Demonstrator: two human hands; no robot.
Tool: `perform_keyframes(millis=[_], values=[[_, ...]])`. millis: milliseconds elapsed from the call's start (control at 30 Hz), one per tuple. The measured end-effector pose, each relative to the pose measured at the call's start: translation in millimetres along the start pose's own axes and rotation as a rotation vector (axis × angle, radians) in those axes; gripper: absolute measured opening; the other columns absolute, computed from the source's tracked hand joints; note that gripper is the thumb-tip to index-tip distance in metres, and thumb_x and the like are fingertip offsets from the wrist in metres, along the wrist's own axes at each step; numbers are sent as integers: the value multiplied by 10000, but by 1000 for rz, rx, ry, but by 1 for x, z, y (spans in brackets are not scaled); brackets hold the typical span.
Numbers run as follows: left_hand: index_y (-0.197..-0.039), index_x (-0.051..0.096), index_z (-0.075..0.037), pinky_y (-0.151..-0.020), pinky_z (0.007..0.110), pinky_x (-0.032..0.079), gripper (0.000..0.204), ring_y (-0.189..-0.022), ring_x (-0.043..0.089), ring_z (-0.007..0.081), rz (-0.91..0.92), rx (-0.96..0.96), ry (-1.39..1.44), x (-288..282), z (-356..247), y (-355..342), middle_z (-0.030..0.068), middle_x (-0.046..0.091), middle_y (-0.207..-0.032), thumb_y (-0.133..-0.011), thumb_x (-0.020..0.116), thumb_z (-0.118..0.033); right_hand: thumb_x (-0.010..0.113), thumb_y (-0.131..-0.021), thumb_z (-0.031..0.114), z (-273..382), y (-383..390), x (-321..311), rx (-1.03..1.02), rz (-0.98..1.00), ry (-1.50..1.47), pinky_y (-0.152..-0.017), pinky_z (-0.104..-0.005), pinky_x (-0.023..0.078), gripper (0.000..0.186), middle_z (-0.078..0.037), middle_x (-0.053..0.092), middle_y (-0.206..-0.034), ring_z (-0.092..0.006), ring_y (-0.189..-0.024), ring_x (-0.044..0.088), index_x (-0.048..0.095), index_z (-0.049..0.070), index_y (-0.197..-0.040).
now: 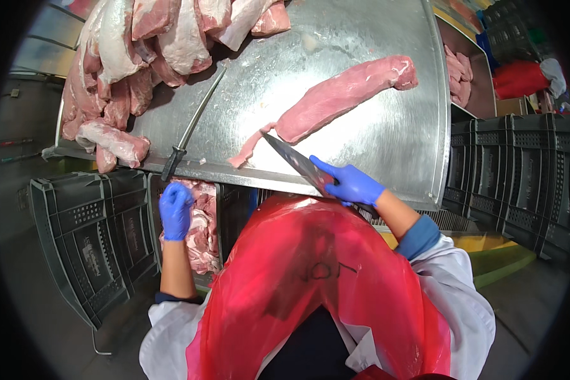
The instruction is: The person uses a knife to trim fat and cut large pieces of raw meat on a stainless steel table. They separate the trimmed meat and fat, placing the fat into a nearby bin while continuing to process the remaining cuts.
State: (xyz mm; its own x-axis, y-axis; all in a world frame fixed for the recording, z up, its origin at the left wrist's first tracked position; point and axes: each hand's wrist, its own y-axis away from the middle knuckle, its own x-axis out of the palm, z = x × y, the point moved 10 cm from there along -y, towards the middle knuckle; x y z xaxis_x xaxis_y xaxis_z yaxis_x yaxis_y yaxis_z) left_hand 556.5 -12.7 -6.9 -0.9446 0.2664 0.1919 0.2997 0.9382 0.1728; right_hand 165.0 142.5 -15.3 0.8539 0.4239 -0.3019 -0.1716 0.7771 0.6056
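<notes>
My right hand (354,183), in a blue glove, is closed round the handle of a long knife (297,162). The blade points up and to the left, its tip by the near end of a trimmed pork loin (348,95) on the metal table (386,158). A thin strip of meat (250,149) lies beside the tip. My left hand (175,212), also gloved in blue, is curled closed above a crate of meat trimmings (202,234); whether anything is inside its fingers is hidden. A sharpening steel (196,117) with a black handle rests across the table's near edge.
Untrimmed pork loins (120,63) are heaped at the table's far left. Black crates (95,240) stand below on the left, with more crates (506,171) at the right. A bin (481,69) holding meat pieces sits beyond the table's right edge.
</notes>
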Motion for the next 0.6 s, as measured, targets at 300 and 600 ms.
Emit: perform_keyframes(millis=[300,600], values=[[-1383,469,-4,-1040,501,424,790,-1190,535,427,82,439,-1284,173,83,-79,241,551,-1264,-732,801,-304,572,-908,157,-20,-40,-105,-105,-325,-118,-660,-358,552,764,-163,682,-750,-223,-616,673,258,235,-1600],[-964,560,-43,-764,566,483,108,-865,643,463,128,266,-1436,209,53,-119,241,680,-982,-874,534,-96,542,-924,230,36,-169,-37,-258,-345,264,-810,-521,531,750,-327,672,-969,-479,-890,669,206,63,-1573]])
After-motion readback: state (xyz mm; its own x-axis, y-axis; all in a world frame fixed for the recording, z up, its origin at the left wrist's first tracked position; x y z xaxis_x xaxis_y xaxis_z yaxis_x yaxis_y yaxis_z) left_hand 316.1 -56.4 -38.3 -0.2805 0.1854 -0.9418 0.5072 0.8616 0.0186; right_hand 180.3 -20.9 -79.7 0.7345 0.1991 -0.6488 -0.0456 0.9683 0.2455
